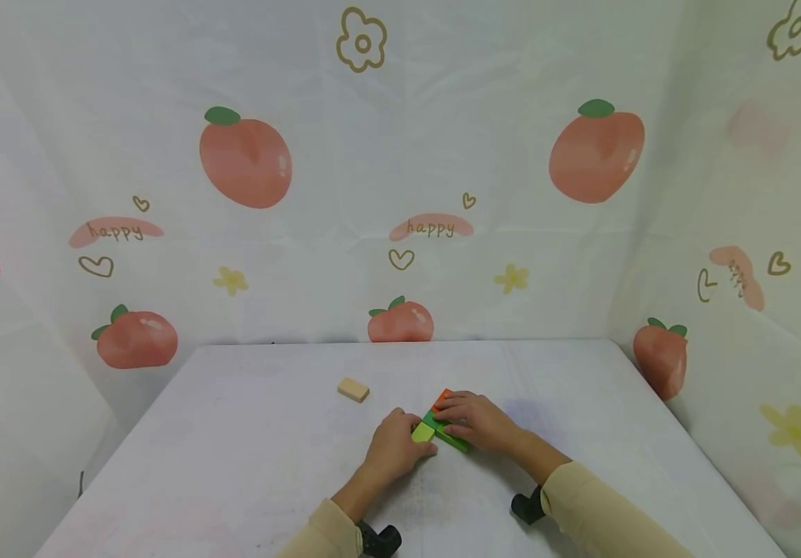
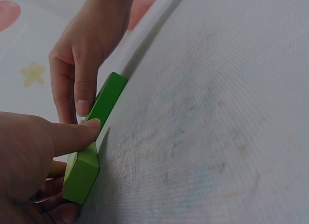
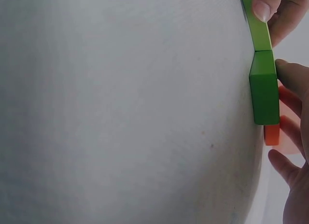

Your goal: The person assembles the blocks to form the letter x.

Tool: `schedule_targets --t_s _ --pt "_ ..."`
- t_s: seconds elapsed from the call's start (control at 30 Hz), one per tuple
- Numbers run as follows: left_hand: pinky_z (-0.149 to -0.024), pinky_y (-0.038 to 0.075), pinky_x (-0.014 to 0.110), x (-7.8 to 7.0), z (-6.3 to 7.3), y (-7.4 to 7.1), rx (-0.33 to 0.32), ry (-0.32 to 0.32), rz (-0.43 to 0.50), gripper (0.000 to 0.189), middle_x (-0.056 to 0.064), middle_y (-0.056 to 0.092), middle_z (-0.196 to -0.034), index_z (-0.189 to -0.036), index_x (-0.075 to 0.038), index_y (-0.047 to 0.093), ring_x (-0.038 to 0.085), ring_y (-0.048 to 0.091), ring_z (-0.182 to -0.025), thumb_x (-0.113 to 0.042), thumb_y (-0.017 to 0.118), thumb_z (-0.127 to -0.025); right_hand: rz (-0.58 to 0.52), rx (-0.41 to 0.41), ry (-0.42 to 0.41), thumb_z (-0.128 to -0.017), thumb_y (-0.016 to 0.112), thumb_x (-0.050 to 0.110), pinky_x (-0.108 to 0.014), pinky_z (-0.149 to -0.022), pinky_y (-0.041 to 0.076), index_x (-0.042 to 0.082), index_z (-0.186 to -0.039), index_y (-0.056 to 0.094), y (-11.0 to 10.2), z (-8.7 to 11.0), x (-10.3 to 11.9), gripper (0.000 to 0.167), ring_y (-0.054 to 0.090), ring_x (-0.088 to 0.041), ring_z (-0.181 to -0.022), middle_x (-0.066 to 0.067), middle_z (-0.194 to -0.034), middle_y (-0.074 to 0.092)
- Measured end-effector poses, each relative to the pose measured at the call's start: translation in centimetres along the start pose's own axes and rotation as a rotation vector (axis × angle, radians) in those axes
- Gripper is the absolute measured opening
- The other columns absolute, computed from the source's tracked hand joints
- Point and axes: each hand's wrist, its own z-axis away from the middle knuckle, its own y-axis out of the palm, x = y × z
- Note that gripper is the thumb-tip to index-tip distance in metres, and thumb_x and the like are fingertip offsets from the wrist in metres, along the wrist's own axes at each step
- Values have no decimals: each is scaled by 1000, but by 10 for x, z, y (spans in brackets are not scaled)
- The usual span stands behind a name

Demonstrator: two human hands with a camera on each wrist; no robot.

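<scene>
Several flat wooden blocks lie edge to edge on the white table. My left hand (image 1: 395, 446) pinches a light green block (image 2: 83, 173) between its thumb and fingers. Touching that block are a darker green block (image 3: 265, 93) and a teal-green block (image 1: 430, 419). An orange block (image 1: 444, 397) lies at the far end of the group, partly hidden by fingers. My right hand (image 1: 480, 421) rests over the group, its fingers extended and their tips touching the green and orange blocks.
A pale wood-coloured block (image 1: 353, 389) lies apart, farther back and to the left. The white table (image 1: 233, 449) reaches back to a fruit-printed cloth (image 1: 330, 155). Black wrist mounts (image 1: 527, 508) hang under both forearms.
</scene>
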Motion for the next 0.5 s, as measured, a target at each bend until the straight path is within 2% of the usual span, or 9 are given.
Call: schedule_targets --t_s 0.5 --pt "-62 39 31 -2 1 1 -4 3 2 49 2 51 -86 -107 -1 69 15 47 -73 -35 84 -75 -6 12 8 -90 69 12 -52 -99 41 4 -118 70 -2 0 1 29 53 -32 -122 -8 -123 65"
